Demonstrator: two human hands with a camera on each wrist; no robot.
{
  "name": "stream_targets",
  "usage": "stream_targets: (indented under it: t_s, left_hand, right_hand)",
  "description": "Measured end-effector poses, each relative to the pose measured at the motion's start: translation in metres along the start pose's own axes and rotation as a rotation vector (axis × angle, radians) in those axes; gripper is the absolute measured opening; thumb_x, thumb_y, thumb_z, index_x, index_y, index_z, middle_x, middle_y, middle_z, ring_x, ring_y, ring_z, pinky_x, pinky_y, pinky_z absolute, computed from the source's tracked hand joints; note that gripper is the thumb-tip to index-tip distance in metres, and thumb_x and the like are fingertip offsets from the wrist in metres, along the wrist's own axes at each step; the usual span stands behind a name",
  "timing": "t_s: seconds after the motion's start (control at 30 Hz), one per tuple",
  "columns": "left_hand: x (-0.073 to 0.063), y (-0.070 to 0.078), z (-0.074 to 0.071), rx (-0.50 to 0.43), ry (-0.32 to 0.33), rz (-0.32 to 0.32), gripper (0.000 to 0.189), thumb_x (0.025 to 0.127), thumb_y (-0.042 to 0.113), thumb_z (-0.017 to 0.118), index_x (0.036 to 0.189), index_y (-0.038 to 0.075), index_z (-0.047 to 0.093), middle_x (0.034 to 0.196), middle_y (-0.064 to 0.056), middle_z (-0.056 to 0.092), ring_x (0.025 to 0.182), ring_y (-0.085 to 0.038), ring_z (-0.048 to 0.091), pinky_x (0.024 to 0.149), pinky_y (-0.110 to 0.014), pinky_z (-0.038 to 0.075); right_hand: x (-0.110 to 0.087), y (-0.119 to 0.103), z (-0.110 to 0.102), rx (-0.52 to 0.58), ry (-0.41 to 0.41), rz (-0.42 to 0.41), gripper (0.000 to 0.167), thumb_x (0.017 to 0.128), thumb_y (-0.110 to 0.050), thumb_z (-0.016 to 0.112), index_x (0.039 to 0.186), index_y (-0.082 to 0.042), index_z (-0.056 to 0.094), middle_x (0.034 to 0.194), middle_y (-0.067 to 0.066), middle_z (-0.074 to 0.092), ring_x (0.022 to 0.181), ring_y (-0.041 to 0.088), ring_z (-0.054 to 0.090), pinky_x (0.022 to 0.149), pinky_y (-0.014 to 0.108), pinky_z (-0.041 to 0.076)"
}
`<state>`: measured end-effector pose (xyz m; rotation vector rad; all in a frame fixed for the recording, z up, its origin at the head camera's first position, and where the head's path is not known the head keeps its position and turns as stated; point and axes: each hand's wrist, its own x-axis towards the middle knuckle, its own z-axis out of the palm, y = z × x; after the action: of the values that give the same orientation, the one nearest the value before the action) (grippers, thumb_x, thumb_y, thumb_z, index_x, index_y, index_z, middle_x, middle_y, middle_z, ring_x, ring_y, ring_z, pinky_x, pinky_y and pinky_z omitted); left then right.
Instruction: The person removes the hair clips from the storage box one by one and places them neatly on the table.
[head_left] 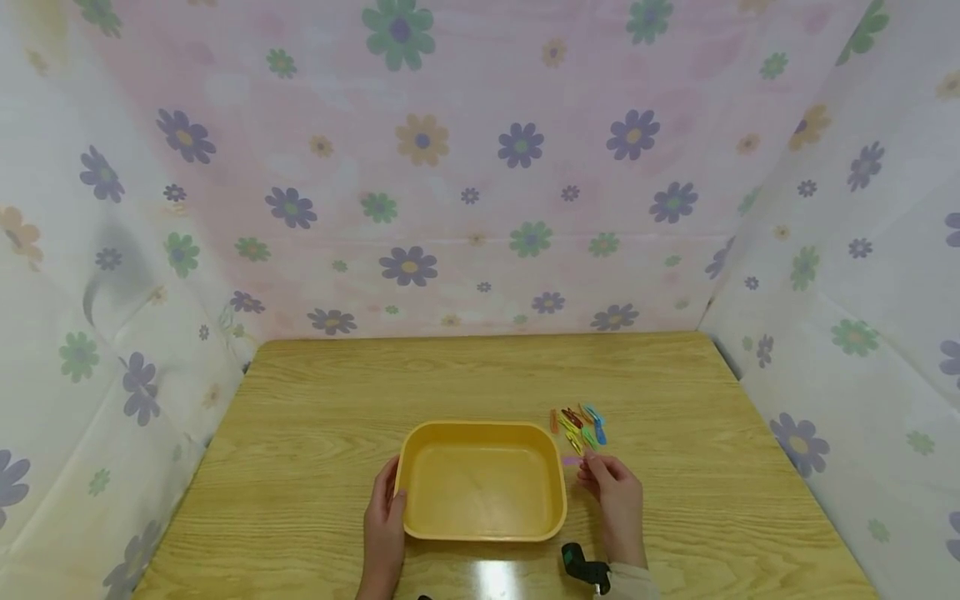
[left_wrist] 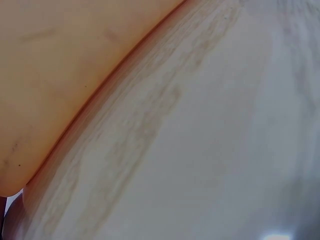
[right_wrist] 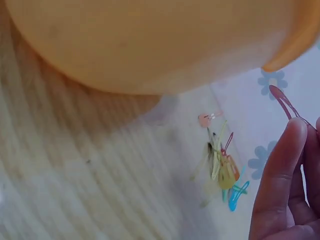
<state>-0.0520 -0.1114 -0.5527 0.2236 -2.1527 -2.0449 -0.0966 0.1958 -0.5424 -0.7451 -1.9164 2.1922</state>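
A yellow plastic basin (head_left: 480,533) stands on the table with nothing in it. At its left side my left hand (head_left: 384,525) grips the wall, thumb at the rim. Just beyond the basin's right side, my right hand (head_left: 617,496) pinches a hair clip (head_left: 572,460) between thumb and fingertips; it looks pink-purple in the head view. In the right wrist view the clip (right_wrist: 281,99) appears dark pink, its rounded end pointing away from the thumb. A loose pile of several colored snap hair clips (head_left: 574,422) lies on the table beyond that hand. The left wrist view shows mostly basin wall (left_wrist: 65,65).
The wood-grain table (head_left: 315,417) is enclosed by flower-patterned cloth (head_left: 480,175) at the back and both sides. A black wrist device (head_left: 583,568) sits by the right wrist, below the basin's right corner. An orange clip (head_left: 554,421) lies at the pile's left edge.
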Motion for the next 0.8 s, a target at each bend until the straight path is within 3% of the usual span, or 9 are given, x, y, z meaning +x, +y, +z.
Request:
stream_targets:
  t_s: [0.3,0.5,0.8]
  left_hand:
    - [-0.001,0.005,0.001,0.011,0.008,0.011,0.043,0.093,0.002,0.038,0.135,0.011,0.036,0.136,0.0,0.037,0.126,-0.012,0.031,0.09,-0.01,0.032]
    - [-0.001,0.003,0.0,0.014,0.013,0.018,0.043,0.093,0.002,0.038,0.135,0.01,0.036,0.136,0.0,0.037,0.126,-0.012,0.031,0.091,-0.01,0.032]
    - [-0.001,0.004,0.001,0.004,0.011,0.016,0.043,0.093,0.002,0.038,0.135,0.009,0.036,0.136,-0.001,0.037,0.126,-0.012,0.031,0.09,-0.01,0.032]
  right_hand:
    - [-0.001,-0.002,-0.003,-0.001,0.011,0.027,0.035,0.086,-0.021,0.059,0.102,0.01,0.055,0.087,0.013,0.061,0.071,0.017,0.062,0.067,0.029,0.053]
    - [0.002,-0.002,0.0,0.043,-0.025,0.05,0.037,0.087,-0.018,0.057,0.106,0.013,0.053,0.089,0.013,0.062,0.075,0.017,0.062,0.07,0.029,0.052]
    - [0.01,0.003,0.004,-0.001,-0.059,0.103,0.042,0.089,-0.026,0.054,0.111,0.01,0.053,0.087,0.007,0.062,0.076,0.014,0.06,0.071,0.027,0.052]
